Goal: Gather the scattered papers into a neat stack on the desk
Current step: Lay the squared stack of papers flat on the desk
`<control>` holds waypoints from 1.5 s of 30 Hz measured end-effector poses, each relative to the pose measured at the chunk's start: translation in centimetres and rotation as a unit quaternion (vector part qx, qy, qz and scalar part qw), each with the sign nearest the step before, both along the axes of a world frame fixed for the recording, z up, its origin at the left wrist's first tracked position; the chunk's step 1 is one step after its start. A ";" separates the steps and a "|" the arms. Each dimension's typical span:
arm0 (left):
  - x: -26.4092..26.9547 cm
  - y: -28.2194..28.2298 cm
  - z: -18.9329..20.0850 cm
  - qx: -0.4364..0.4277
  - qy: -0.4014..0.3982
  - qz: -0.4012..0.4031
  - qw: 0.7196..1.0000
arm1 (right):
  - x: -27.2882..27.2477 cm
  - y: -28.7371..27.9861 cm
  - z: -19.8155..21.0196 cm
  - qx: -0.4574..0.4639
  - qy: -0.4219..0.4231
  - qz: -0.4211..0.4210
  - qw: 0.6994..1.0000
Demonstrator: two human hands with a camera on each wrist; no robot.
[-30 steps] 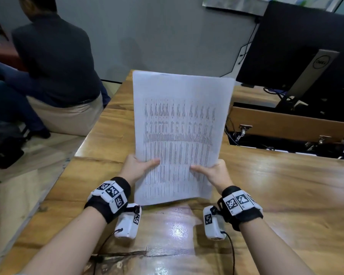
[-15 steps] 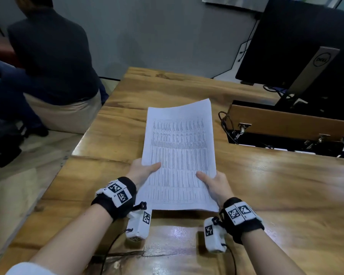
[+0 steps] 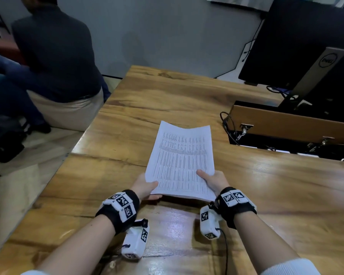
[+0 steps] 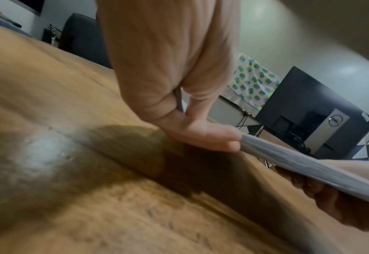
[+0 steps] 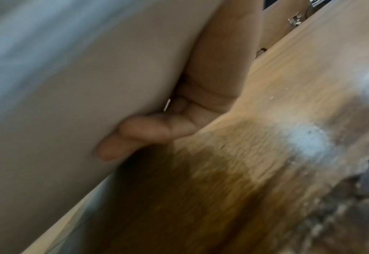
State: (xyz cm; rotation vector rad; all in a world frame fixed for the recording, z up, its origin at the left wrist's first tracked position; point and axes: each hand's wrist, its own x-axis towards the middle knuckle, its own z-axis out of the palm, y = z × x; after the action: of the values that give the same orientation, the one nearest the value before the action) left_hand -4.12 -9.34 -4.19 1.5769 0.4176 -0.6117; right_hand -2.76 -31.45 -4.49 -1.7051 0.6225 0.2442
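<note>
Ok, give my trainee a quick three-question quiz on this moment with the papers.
1. True or false: the white printed paper stack lies flat on the wooden desk.
2. Which hands hold it? A) left only B) right only C) both
3. Fill in: each thumb lies ___ the stack.

Key: 1 false, its near end is held up. 2 C: left hand, right hand. 3 on top of.

Left hand (image 4: pixel 179 106) pinches paper stack (image 4: pixel 309 165) edge above wooden desk (image 4: pixel 70 171); monitor (image 4: pixel 309 111) behind.
</note>
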 end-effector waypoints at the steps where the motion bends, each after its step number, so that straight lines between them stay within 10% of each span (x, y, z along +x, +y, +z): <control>1: 0.2 -0.2 0.0 0.002 0.002 0.005 1.000 | 0.0 -0.2 0.0 -0.005 0.011 -0.001 1.000; 16: 4.2 -4.5 -1.4 -0.028 0.059 0.014 0.998 | -0.4 -3.6 0.5 -0.091 0.048 0.032 0.994; 45: 7.5 -6.4 -2.3 0.170 -0.091 -0.018 0.981 | 3.5 -7.5 -2.0 -0.220 0.058 0.023 0.974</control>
State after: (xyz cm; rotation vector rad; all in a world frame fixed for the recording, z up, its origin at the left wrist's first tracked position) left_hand 3.38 -15.74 -6.49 1.9517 0.3702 -0.4334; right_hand 0.73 -38.96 -6.44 -2.1446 0.7653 0.2521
